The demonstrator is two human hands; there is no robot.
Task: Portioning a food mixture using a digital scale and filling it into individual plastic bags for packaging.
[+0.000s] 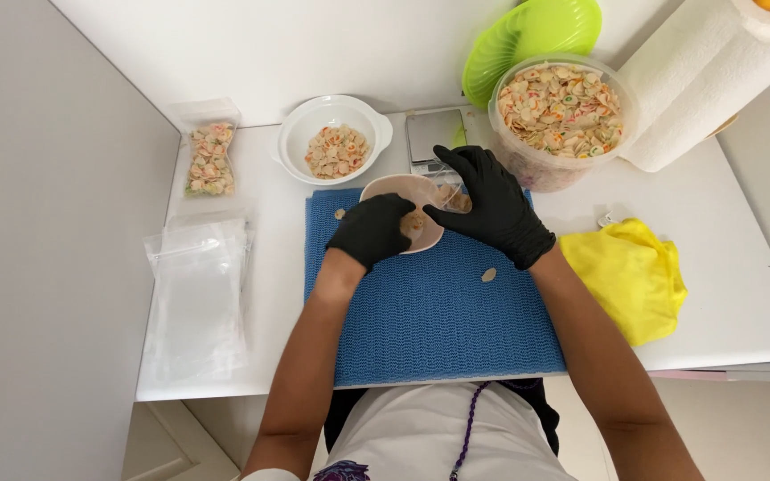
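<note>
Both gloved hands met at my pink bowl [400, 189] on the blue mat [430, 312]: left hand [374, 229] fingers clamped on its rim, right hand [490, 207] fingers together over it.

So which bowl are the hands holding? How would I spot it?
Find the blue mat in the middle of the white table. At its far edge sits a small pinkish bowl, under both black-gloved hands. The white bowl behind it is off the mat and has handles.
</note>
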